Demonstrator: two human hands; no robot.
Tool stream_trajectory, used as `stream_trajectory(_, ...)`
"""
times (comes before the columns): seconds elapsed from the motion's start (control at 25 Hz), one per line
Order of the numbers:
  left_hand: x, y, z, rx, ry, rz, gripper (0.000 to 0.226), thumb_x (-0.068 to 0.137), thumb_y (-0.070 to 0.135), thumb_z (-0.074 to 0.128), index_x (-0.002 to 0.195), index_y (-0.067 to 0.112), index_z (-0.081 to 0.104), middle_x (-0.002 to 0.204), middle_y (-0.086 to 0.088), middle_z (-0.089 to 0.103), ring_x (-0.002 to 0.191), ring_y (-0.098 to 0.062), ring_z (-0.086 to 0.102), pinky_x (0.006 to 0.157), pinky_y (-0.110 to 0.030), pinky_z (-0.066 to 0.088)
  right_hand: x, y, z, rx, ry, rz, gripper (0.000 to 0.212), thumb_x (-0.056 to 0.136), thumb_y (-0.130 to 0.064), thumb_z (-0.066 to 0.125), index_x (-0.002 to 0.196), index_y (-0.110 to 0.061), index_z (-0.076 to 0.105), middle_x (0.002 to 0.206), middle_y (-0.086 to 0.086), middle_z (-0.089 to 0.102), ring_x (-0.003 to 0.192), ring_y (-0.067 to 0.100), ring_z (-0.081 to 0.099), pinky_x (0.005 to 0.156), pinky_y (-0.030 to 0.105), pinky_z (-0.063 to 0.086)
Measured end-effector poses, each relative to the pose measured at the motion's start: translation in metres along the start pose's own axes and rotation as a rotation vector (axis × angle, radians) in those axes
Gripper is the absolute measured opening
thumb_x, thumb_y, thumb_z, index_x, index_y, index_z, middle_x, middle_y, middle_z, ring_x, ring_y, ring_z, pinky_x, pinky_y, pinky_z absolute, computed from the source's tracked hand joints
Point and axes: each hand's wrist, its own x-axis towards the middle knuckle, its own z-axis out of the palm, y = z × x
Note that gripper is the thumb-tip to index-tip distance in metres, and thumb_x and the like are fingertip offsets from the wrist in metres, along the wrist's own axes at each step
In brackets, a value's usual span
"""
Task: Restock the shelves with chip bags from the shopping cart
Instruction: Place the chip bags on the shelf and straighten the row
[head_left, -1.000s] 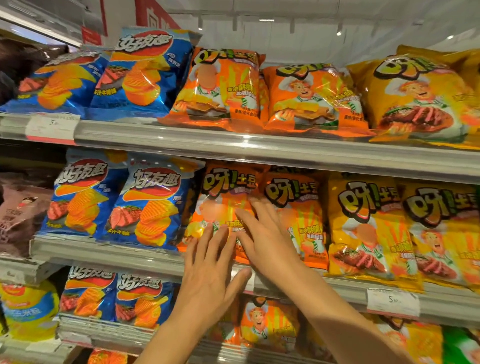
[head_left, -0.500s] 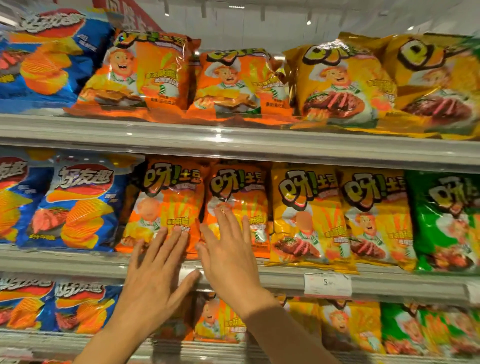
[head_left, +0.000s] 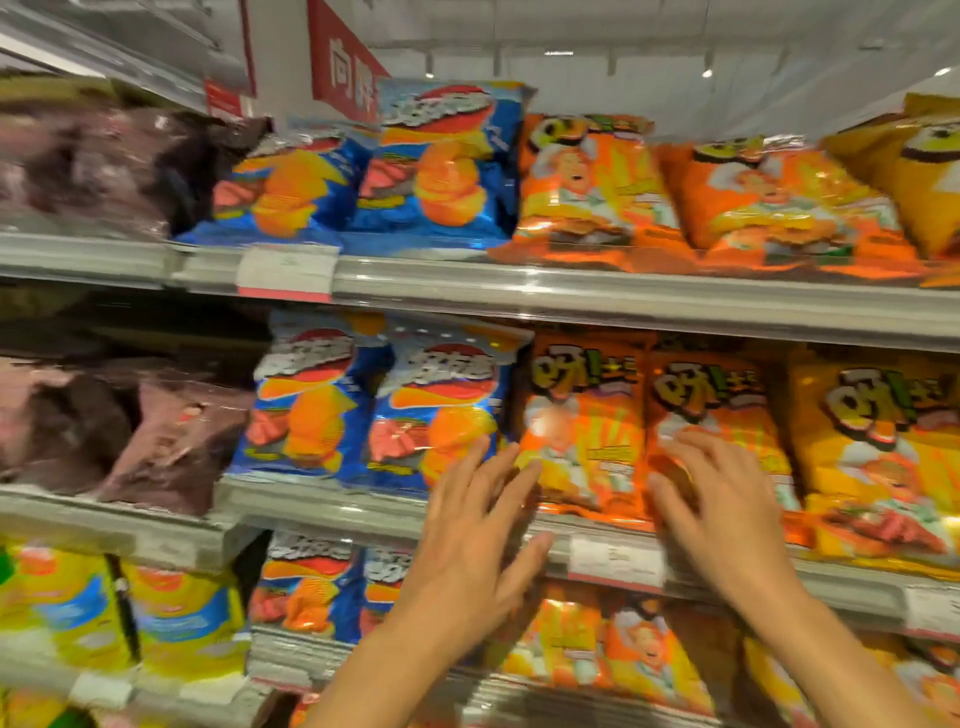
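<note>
Both hands have drifted apart, the left hand (head_left: 467, 545) and right hand (head_left: 722, 514) now flat with fingers spread against separate orange chip bags (head_left: 582, 431) on the middle shelf (head_left: 332, 506), apparently straightening them.

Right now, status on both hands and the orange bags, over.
Left hand open, at shelf edge. Right hand open, flat on right orange bag. Left orange bag upright beside it. Nothing blocking.
</note>
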Motion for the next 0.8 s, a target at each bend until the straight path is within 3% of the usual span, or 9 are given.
stream_trajectory(0.12,-0.017,-0.061,-0.038,0.145,0.055,-0.055,0.061,0.099,0.054,0.046,0.152,0.023,0.043,0.160,-0.001,0.035,0.153,-0.031,0.022,0.118,-0.058,0.026,-0.013,-0.061,0.014,0.059,0.054,-0.102,0.044,0.091,-0.043,0.055,0.119,-0.012,0.069,0.123,0.009,0.062,0.114,0.038,0.057,0.094,0.055,0.045)
stream_trajectory(0.32,-0.039,-0.130,-0.064,0.288,-0.082,-0.176,0.073,0.096,0.063,0.039,0.157,0.025,0.035,0.166,-0.006,0.026,0.155,-0.034,0.013,0.119,-0.064,0.021,-0.032,-0.152,0.043,0.105,-0.132,-0.217,0.053,0.095,-0.048,0.050,0.140,-0.021,0.058,0.148,0.011,0.048,0.138,0.037,0.044,0.111,0.055,0.039)
stream_trajectory(0.48,-0.045,-0.160,-0.065,0.331,-0.155,-0.112,0.075,0.097,0.068,0.033,0.158,0.023,0.034,0.170,-0.005,0.014,0.157,-0.033,0.003,0.118,-0.062,0.012,-0.030,-0.177,0.053,0.070,-0.217,-0.236,0.062,0.095,-0.053,0.053,0.152,-0.033,0.039,0.163,0.006,0.027,0.148,0.028,0.029,0.116,0.046,0.031)
stream_trajectory(0.64,-0.045,-0.172,-0.066,0.284,-0.160,-0.050,0.075,0.097,0.068,0.032,0.159,0.026,0.029,0.171,-0.004,0.007,0.157,-0.031,-0.003,0.121,-0.062,0.012,-0.028,-0.182,0.060,-0.006,-0.234,-0.229,0.070,0.092,-0.045,0.065,0.155,-0.029,0.036,0.165,0.011,0.022,0.148,0.035,0.031,0.115,0.055,0.036)
stream_trajectory(0.72,-0.042,-0.172,-0.074,0.156,-0.153,-0.049,0.069,0.099,0.060,0.036,0.158,0.024,0.033,0.170,-0.005,0.011,0.157,-0.032,-0.003,0.121,-0.064,0.013,-0.028,-0.186,0.057,-0.021,-0.253,-0.224,0.069,0.094,-0.041,0.065,0.155,-0.026,0.037,0.165,0.012,0.021,0.150,0.036,0.027,0.116,0.056,0.033)
stream_trajectory(0.8,-0.046,-0.174,-0.080,0.007,-0.093,-0.028,0.054,0.102,0.036,0.050,0.152,0.014,0.045,0.164,-0.013,0.029,0.155,-0.037,0.013,0.119,-0.065,0.020,-0.029,-0.188,0.054,-0.018,-0.280,-0.213,0.067,0.094,-0.035,0.067,0.153,-0.021,0.039,0.164,0.016,0.024,0.149,0.038,0.027,0.117,0.055,0.030)
